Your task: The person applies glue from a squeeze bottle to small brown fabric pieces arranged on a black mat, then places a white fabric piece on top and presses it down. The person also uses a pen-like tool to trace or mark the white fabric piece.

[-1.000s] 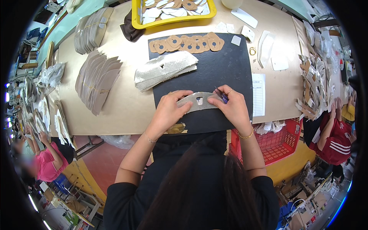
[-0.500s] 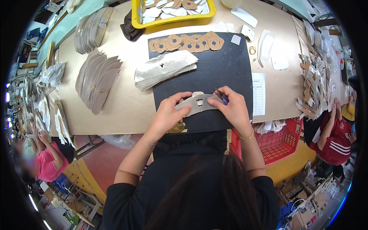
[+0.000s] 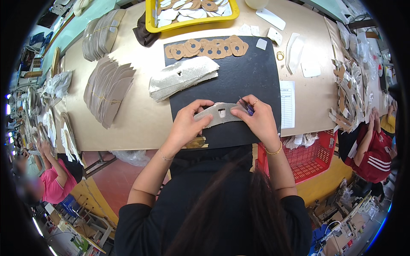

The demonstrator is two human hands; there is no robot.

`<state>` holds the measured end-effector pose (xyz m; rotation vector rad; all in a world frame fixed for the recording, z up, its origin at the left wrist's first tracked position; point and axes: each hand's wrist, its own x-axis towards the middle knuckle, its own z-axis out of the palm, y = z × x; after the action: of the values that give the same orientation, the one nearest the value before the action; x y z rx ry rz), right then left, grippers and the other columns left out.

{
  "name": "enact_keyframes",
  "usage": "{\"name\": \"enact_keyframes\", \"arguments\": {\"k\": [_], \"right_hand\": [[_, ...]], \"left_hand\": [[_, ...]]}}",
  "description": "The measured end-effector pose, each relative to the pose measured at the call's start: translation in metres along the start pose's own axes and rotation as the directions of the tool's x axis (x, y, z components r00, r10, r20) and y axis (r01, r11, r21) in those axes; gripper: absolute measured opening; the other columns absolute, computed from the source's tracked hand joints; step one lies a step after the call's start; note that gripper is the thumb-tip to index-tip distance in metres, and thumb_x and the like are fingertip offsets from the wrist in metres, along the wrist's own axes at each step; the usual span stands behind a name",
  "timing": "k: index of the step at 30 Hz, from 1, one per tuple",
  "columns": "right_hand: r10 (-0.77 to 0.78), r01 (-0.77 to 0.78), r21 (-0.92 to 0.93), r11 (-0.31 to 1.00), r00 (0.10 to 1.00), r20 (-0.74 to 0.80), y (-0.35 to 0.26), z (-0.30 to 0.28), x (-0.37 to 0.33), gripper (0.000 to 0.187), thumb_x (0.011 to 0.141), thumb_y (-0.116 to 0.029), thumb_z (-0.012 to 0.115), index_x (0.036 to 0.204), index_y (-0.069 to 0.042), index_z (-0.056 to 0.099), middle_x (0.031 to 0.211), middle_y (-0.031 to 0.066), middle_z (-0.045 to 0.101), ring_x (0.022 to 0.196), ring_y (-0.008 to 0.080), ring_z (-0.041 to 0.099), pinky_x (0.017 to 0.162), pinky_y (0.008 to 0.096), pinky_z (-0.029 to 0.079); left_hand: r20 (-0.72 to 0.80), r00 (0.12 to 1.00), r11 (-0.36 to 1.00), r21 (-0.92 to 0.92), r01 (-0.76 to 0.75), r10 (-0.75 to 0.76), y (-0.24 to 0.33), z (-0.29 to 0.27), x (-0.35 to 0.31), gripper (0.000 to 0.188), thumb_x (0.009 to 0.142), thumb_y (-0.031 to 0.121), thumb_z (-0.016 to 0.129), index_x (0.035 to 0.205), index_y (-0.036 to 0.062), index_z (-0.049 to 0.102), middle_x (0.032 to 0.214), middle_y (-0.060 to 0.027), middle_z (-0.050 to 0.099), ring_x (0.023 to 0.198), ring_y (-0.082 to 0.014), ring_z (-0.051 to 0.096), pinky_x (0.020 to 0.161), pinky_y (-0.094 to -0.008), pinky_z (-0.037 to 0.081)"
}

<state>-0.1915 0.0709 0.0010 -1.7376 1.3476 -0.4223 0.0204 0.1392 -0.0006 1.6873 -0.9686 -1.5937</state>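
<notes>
A grey, curved fabric-like strip (image 3: 221, 120) with a small cut-out at its middle is held above the black mat (image 3: 252, 72). My left hand (image 3: 188, 121) pinches its left end, thumb on top. At the other end my right hand (image 3: 261, 120) grips it between thumb and fingers. A slim dark purple tool (image 3: 250, 109), perhaps a pen or snips, is tucked in the right hand too. Something pale shows through the cut-out; what lies behind the strip is mostly hidden. Farther off lie a stack of similar grey strips (image 3: 183, 77) and a row of tan ring-shaped pieces (image 3: 207, 48).
A yellow tray (image 3: 194, 26) of white and tan pieces stands at the back. Bundled grey pieces (image 3: 106, 89) lie to the left. A printed sheet (image 3: 287, 104) and white pieces (image 3: 295, 53) are on the right. Below the table edge sits a red basket (image 3: 307, 160). Other people work at both sides.
The pale tab that stuck up behind the strip's upper edge now shows less. The strip is tilted slightly differently, and both hands keep their grip.
</notes>
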Motion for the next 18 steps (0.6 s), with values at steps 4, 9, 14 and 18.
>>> {"name": "enact_keyframes", "arguments": {"k": [4, 9, 14, 18], "right_hand": [[-0.001, 0.000, -0.034, 0.999, 1.000, -0.022, -0.001, 0.002, 0.000, 0.034, 0.076, -0.022, 0.081, 0.093, 0.002, 0.064, 0.078, 0.0121, 0.066, 0.065, 0.0148, 0.057, 0.066, 0.0279, 0.048], [-0.035, 0.028, -0.072, 0.997, 0.996, -0.088, -0.003, 0.008, -0.004, 0.032, 0.076, -0.022, 0.081, 0.089, 0.002, 0.063, 0.079, 0.0135, 0.067, 0.067, 0.0190, 0.062, 0.066, 0.0294, 0.049], [-0.015, 0.009, -0.083, 0.997, 0.997, -0.078, -0.003, 0.008, -0.005, 0.031, 0.077, -0.024, 0.079, 0.088, 0.000, 0.062, 0.083, 0.0132, 0.068, 0.073, 0.0264, 0.066, 0.067, 0.0335, 0.051], [-0.015, 0.007, -0.104, 0.995, 0.997, -0.069, -0.004, 0.008, -0.005, 0.030, 0.078, -0.025, 0.078, 0.088, -0.001, 0.062, 0.084, 0.0127, 0.067, 0.075, 0.0291, 0.067, 0.068, 0.0349, 0.052]], "left_hand": [[-0.046, 0.998, 0.998, 0.058, -0.038, 0.041, 0.001, -0.006, 0.005, 0.033, 0.084, 0.010, 0.070, 0.116, 0.0034, 0.065, 0.079, -0.0022, 0.059, 0.055, -0.0059, 0.052, 0.050, -0.0222, 0.043], [-0.095, 0.973, 0.960, 0.205, -0.189, 0.212, -0.005, -0.006, 0.010, 0.030, 0.083, 0.011, 0.073, 0.112, 0.0035, 0.067, 0.086, -0.0015, 0.061, 0.056, -0.0039, 0.051, 0.048, -0.0189, 0.040], [-0.091, 0.969, 0.953, 0.223, -0.206, 0.231, -0.009, -0.006, 0.010, 0.029, 0.084, 0.011, 0.073, 0.110, 0.0005, 0.068, 0.090, -0.0036, 0.063, 0.061, -0.0046, 0.053, 0.053, -0.0197, 0.043], [-0.104, 0.964, 0.950, 0.221, -0.219, 0.246, -0.009, -0.005, 0.009, 0.029, 0.084, 0.011, 0.073, 0.110, -0.0005, 0.068, 0.090, -0.0042, 0.064, 0.062, -0.0050, 0.053, 0.054, -0.0199, 0.044]]}}
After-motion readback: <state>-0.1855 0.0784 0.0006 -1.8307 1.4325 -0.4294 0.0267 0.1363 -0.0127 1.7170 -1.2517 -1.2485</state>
